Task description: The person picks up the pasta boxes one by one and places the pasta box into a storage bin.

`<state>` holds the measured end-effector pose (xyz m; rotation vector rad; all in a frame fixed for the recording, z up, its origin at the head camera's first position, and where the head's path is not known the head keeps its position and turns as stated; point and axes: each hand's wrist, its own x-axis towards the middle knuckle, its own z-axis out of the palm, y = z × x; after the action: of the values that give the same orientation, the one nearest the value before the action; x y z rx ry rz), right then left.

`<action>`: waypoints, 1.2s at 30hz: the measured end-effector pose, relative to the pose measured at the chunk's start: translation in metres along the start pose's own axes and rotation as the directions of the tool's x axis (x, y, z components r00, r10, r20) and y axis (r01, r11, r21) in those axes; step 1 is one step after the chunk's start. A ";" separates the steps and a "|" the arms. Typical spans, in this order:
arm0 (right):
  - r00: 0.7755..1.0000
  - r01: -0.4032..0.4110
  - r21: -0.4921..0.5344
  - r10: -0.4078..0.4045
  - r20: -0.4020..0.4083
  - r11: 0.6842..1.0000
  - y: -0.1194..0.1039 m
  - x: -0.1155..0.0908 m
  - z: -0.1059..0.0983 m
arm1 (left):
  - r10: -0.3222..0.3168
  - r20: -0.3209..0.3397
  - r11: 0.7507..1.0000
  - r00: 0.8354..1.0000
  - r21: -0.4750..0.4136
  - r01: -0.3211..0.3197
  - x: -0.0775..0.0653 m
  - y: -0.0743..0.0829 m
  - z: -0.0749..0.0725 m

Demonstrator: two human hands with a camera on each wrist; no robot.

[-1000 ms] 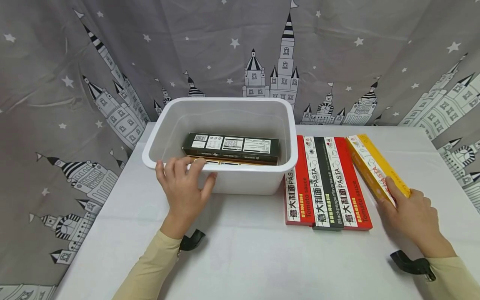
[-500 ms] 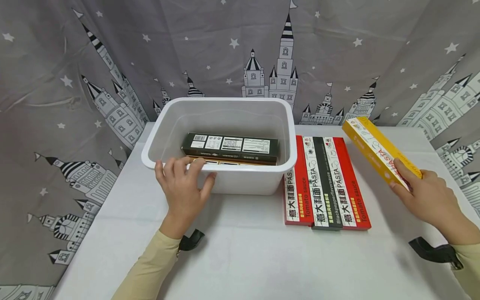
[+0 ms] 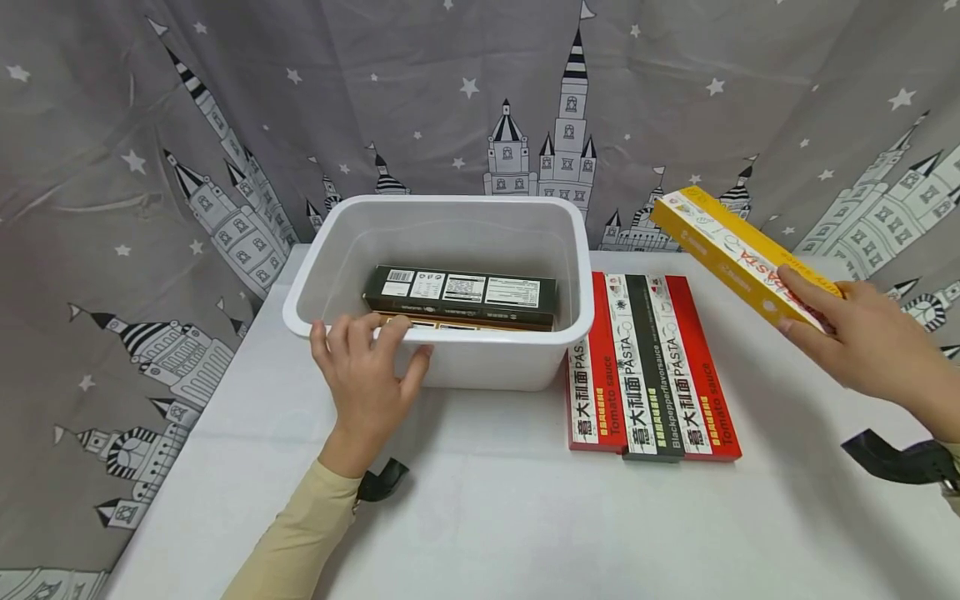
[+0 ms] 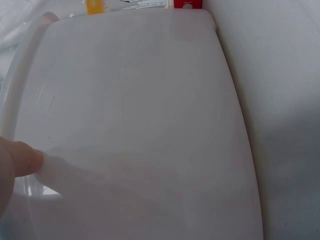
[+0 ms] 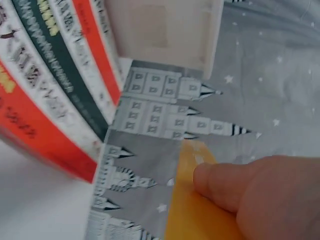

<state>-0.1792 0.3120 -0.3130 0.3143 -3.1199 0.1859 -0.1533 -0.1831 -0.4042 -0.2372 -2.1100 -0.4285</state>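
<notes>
A yellow pasta box [image 3: 746,254] is held up off the table at the right, tilted with its far end raised. My right hand [image 3: 870,342] grips its near end, thumb on one side, as the right wrist view also shows with the thumb [image 5: 225,182] against the yellow carton. At the white plastic bin [image 3: 495,365], my left hand [image 3: 367,371] holds the front rim, fingers over the edge and thumb on the outer wall. Inside the bin lie a dark pasta box [image 3: 461,296] and, partly hidden by the rim, an orange-edged box [image 3: 427,322].
Right of the bin, a red pasta box [image 3: 611,400], a dark pasta box [image 3: 652,417] and another red pasta box [image 3: 708,408] lie side by side on the white tabletop [image 3: 525,517]. A grey castle-print curtain [image 3: 420,92] hangs behind the table.
My right hand has lifted the yellow pasta box off the table, raising its far end up and leftward. The left hand stays on the bin's rim.
</notes>
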 end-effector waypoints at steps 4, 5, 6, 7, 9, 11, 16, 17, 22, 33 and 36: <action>0.999 0.035 0.016 -0.035 0.030 0.999 -0.011 0.009 -0.018 | -0.001 0.002 1.000 1.000 -0.001 0.001 0.000 0.000 0.000; 0.998 0.041 0.019 -0.042 0.042 0.999 -0.014 0.012 -0.023 | -0.002 0.004 1.000 1.000 -0.001 0.002 0.000 0.001 -0.001; 0.997 0.050 0.022 -0.051 0.052 0.998 -0.017 0.015 -0.027 | -0.003 0.007 1.000 1.000 -0.002 0.003 0.000 0.001 -0.001; 0.996 0.056 0.025 -0.058 0.064 0.998 -0.020 0.017 -0.031 | -0.004 0.010 1.000 1.000 -0.002 0.004 0.000 0.001 -0.001; 0.993 0.080 0.030 -0.082 0.080 0.996 -0.026 0.023 -0.038 | -0.006 0.014 1.000 1.000 -0.002 0.006 0.000 0.001 -0.001; 0.990 0.106 0.034 -0.108 0.095 0.994 -0.032 0.028 -0.045 | -0.007 0.016 1.000 1.000 -0.001 0.007 0.000 0.001 -0.001; 0.976 0.205 0.015 -0.205 0.066 0.979 -0.051 0.042 -0.056 | -0.007 0.011 1.000 1.000 0.001 0.007 0.000 0.001 -0.001; 0.972 0.227 0.005 -0.227 0.062 0.974 -0.056 0.045 -0.058 | -0.007 0.011 1.000 1.000 0.000 0.007 0.000 0.001 -0.001; 0.950 0.306 -0.047 -0.302 0.084 0.951 -0.083 0.057 -0.065 | -0.011 0.015 1.000 1.000 0.001 0.011 -0.001 0.001 -0.001; 0.898 0.426 -0.069 -0.412 0.152 0.902 -0.141 0.079 -0.066 | -0.011 0.015 1.000 1.000 0.003 0.011 -0.001 0.000 -0.001; 0.879 0.463 -0.067 -0.448 0.165 0.884 -0.153 0.084 -0.065 | -0.015 0.020 1.000 1.000 0.001 0.015 -0.001 0.001 -0.002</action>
<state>-0.2319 0.1536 -0.2293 1.0885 -3.0587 -0.0065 -0.1511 -0.1834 -0.4039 -0.2259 -2.1332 -0.4356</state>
